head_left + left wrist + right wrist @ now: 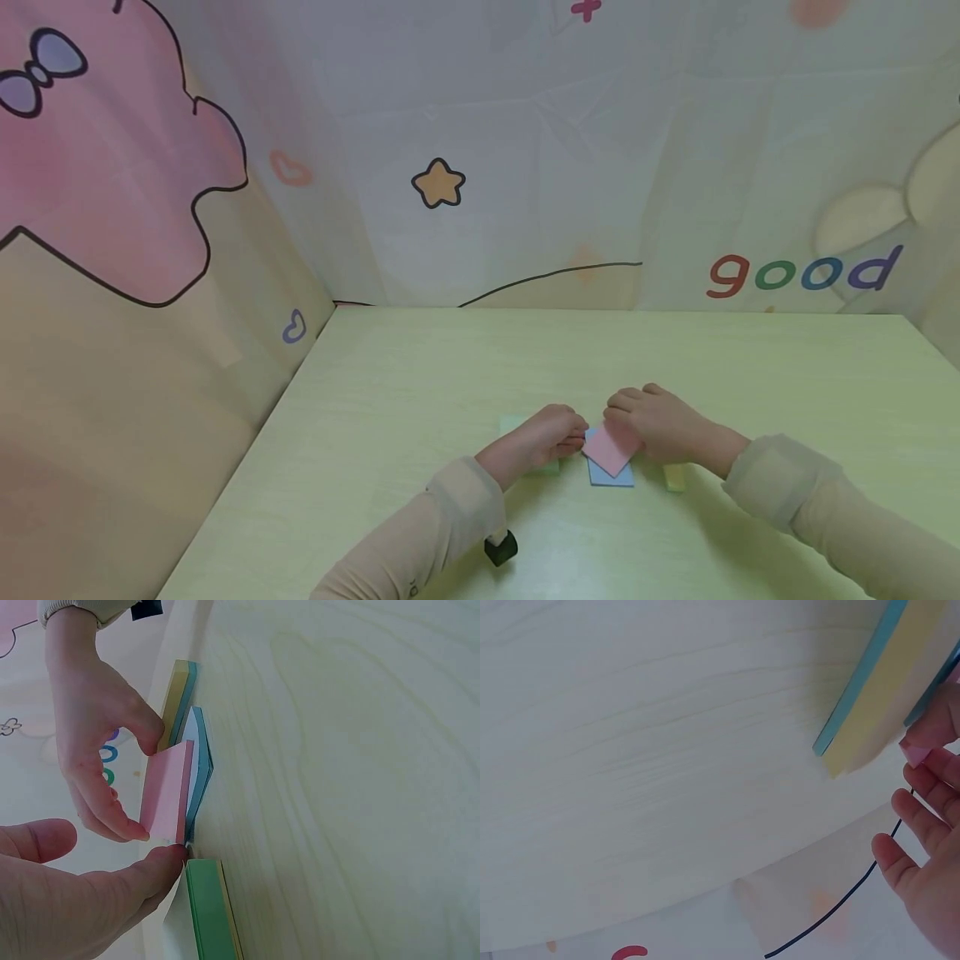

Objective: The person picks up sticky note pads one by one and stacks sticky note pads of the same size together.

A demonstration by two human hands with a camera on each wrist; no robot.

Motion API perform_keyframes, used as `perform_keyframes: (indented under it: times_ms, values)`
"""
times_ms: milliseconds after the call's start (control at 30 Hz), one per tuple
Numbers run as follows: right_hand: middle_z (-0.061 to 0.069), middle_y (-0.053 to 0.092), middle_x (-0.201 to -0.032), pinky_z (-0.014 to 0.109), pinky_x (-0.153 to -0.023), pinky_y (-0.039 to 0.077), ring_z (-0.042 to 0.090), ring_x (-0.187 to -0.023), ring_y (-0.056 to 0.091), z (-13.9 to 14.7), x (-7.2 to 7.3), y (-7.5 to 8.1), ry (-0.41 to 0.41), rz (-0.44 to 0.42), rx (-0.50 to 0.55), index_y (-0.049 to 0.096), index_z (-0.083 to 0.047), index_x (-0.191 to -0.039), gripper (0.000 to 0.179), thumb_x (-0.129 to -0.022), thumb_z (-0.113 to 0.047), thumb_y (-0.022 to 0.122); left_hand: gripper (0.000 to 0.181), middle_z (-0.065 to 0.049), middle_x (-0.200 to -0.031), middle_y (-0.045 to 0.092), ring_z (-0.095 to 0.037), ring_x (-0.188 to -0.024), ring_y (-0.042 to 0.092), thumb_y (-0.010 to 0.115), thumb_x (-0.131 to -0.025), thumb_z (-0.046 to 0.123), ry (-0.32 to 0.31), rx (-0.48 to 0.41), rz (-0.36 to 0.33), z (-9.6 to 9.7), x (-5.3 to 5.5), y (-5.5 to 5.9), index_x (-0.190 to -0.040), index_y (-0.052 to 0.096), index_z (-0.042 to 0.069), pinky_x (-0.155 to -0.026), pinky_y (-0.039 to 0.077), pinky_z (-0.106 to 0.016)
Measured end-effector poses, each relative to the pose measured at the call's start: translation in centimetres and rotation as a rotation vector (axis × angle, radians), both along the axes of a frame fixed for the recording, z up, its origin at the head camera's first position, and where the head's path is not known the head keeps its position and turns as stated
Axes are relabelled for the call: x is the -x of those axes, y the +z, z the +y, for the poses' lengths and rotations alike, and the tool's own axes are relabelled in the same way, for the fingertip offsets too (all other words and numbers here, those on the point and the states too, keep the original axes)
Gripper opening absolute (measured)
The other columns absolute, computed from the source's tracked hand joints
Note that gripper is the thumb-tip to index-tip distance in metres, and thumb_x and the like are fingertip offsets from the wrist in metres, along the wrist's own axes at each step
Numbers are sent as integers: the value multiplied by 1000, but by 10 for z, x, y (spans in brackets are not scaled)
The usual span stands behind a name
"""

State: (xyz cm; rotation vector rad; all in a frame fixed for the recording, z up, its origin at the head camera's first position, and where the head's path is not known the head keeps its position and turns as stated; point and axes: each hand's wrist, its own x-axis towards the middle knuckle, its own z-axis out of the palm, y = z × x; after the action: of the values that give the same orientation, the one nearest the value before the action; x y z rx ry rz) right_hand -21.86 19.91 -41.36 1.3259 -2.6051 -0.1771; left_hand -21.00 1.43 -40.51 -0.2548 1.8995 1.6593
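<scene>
A pink sticky note pad (pixel 613 450) lies turned diagonally over a light blue pad (pixel 611 480), whose corners show beneath it. My right hand (pixel 660 423) pinches the pink pad at its far right edge, thumb on one side and fingertips on the other in the left wrist view. My left hand (pixel 542 437) is at the pink pad's left corner; a fingertip meets or nearly meets it, and the thumb stands apart. Partly under the left hand is a green pad (pixel 550 469). A yellow pad (pixel 174 705) with a blue layer beneath it lies beside the right hand.
The pale green table (pixel 420 358) runs back to a printed cloth backdrop (pixel 510 208), with another cloth side (pixel 187 400) at the left. A small black object (pixel 501 547) shows by the left sleeve.
</scene>
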Motion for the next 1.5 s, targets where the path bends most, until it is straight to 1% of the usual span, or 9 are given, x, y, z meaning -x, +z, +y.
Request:
perform_keyframes:
  times_ms: [133, 233, 333, 633, 800, 967, 1267, 1433, 1500]
  values:
    - [1, 58, -100, 36, -72, 42, 19, -97, 50, -3, -1, -2, 21, 12, -17, 59, -10, -99, 40, -63, -11, 74, 27, -6, -87, 54, -12, -73, 48, 49, -86, 7, -19, -7, 13, 0, -1, -1, -112, 47, -1, -69, 43, -20]
    - [1, 57, -100, 36, -73, 42, 19, -97, 50, -5, -2, -2, 33, 24, -20, 58, -10, -99, 39, -63, -8, 72, 42, -7, -89, 54, -11, -72, 47, 47, -86, 6, -40, -21, 26, -2, -2, -1, -126, 38, -3, -68, 42, -19]
    - [1, 58, -100, 36, -74, 43, 19, -98, 50, -7, -2, -3, 46, 45, -24, 59, -11, -99, 37, -64, -7, 70, 51, -7, -91, 54, -11, -72, 47, 47, -87, 7, -53, -33, 32, -3, -2, -1, -133, 29, -4, -68, 41, -19]
    - [-1, 57, -98, 34, -75, 43, 18, -97, 51, -10, 0, -10, 92, 90, -21, 57, -13, -97, 36, -63, -5, 68, 50, -4, -86, 50, -11, -73, 45, 47, -87, 7, -75, -29, 48, -3, -3, -2, -133, 29, -5, -72, 41, -21]
    - [-2, 57, -97, 33, -73, 42, 17, -96, 51, -10, 0, -12, 105, 112, -3, 58, -13, -96, 34, -65, -6, 69, 53, -3, -83, 47, -9, -68, 43, 46, -87, 7, -83, -30, 51, -3, -3, -2, -135, 26, -5, -68, 39, -19]
    - [-2, 58, -97, 32, -73, 42, 17, -96, 51, -9, 0, -15, 104, 118, 3, 58, -13, -98, 33, -67, -7, 67, 53, -2, -83, 48, -8, -65, 42, 45, -87, 7, -84, -30, 50, -3, -3, -3, -136, 25, -4, -65, 38, -18]
    - [-2, 58, -101, 32, -73, 42, 17, -97, 51, -10, -2, -17, 81, 115, -17, 58, -13, -101, 36, -67, -9, 70, 48, 1, -73, 46, -7, -64, 42, 44, -88, 7, -92, -32, 57, -2, -3, -3, -132, 30, -6, -64, 37, -18]
    - [-2, 59, -99, 30, -68, 41, 16, -93, 52, -10, -4, -16, 98, 157, -11, 58, -13, -101, 36, -67, -11, 72, 41, 2, -67, 44, -7, -61, 40, 44, -88, 7, -104, -28, 67, -3, -4, -3, -126, 37, -6, -61, 36, -17]
    - [-3, 59, -99, 30, -67, 41, 15, -91, 52, -10, -4, -16, 102, 172, -9, 59, -14, -101, 36, -67, -12, 72, 44, 2, -66, 43, -6, -60, 40, 44, -88, 7, -102, -32, 65, -3, -4, -3, -129, 34, -6, -61, 36, -17]
